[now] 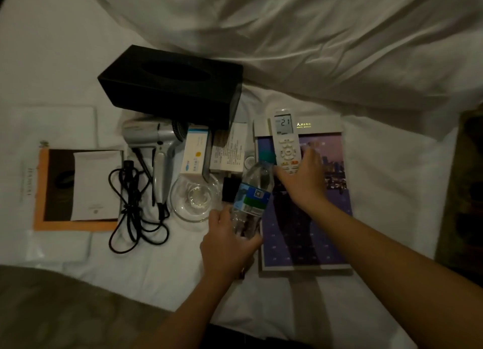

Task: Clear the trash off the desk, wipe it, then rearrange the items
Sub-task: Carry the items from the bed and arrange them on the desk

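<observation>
Your left hand [230, 244] is wrapped around the lower part of the water bottle [252, 194], fingers curled round the clear plastic below the blue label. The bottle leans away from you, its teal cap [266, 156] pointing toward the far side of the bed [392, 178]. It sits between the glass dish [194, 198] and the left edge of the purple folder [300, 231]. Whether its base rests on the sheet or is lifted, you cannot tell from here. Expect it to be light, since it looks close to empty. The thin, ribbed wall will likely buckle and crackle if you squeeze, so a moderate grip low on the body or at the labelled waist should be enough. The glossy label may be slick, and the dish just beside it is the fragile neighbour to steer clear of. Your right hand [303, 176] lies over the near end of the remote control [285, 139], thumb on one side and fingers on the other, pinching it across its width. The remote rests lengthwise on the far left part of the folder, its lit screen toward the far edge. It is stiff, light and smooth-cased, so take it by the long sides and keep off the buttons. The bottle cap comes almost to your right thumb, so the two hands are working close together.
</observation>
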### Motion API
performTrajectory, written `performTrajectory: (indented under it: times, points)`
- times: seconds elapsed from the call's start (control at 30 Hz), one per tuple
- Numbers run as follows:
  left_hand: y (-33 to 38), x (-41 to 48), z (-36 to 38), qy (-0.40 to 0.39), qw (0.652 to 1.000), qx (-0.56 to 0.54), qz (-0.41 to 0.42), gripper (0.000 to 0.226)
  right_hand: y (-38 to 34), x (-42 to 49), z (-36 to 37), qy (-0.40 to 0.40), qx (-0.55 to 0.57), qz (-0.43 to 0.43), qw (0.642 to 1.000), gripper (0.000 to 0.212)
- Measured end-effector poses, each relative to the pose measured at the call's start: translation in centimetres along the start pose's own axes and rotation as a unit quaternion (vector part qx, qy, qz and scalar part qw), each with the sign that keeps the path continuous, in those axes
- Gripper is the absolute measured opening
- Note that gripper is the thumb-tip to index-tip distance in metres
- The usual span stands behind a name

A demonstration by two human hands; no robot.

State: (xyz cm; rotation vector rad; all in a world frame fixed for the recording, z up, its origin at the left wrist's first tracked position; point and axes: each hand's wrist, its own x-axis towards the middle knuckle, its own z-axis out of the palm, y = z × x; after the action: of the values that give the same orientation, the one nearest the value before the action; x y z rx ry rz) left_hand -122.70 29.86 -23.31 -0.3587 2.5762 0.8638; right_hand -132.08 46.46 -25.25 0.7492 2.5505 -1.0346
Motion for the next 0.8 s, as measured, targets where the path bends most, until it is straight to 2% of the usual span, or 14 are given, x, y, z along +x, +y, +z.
performTrajectory:
  times: [0.1, 0.17, 0.27, 0.37, 0.53, 0.6, 0.7, 0.8]
  points:
    - [-0.8, -0.5, -0.2, 0.024, 0.999, -0.002, 0.027, 0.076, -0.1, 0.5, 0.2, -0.041, -0.021, 0.037, 0.998, 0.076]
    - [-1.4, -1.0, -0.8, 0.021, 0.999, -0.029, 0.013, 0.074, 0.2, 0.0, 0.1, -0.060, -0.017, 0.063, 0.996, 0.076]
    - [-2.5, -1.7, -1.9, 0.019, 0.997, -0.062, -0.036, 0.064, 0.6, -2.4, -0.3, -0.081, 0.052, 0.083, 0.992, 0.066]
    - [-3.9, -2.0, -3.1, 0.061, 0.989, -0.100, -0.087, 0.053, 0.3, -5.5, 0.1, -0.098, 0.142, 0.114, 0.978, 0.053]
    - [-5.6, -0.9, -4.6, 0.134, 0.950, -0.241, -0.143, 0.046, -2.0, -8.6, 4.0, -0.128, 0.285, 0.165, 0.935, 0.049]
    - [-6.2, 0.2, -4.9, 0.131, 0.935, -0.295, -0.148, 0.051, -3.3, -8.6, 5.3, -0.116, 0.304, 0.170, 0.930, 0.049]
    - [-7.0, 1.7, -5.2, 0.085, 0.918, -0.350, -0.164, 0.077, -4.8, -8.3, 6.9, -0.113, 0.322, 0.183, 0.922, 0.050]
    - [-6.6, 2.6, -5.3, 0.026, 0.882, -0.428, -0.196, 0.089, -5.2, -8.3, 8.2, -0.113, 0.233, 0.164, 0.952, 0.050]
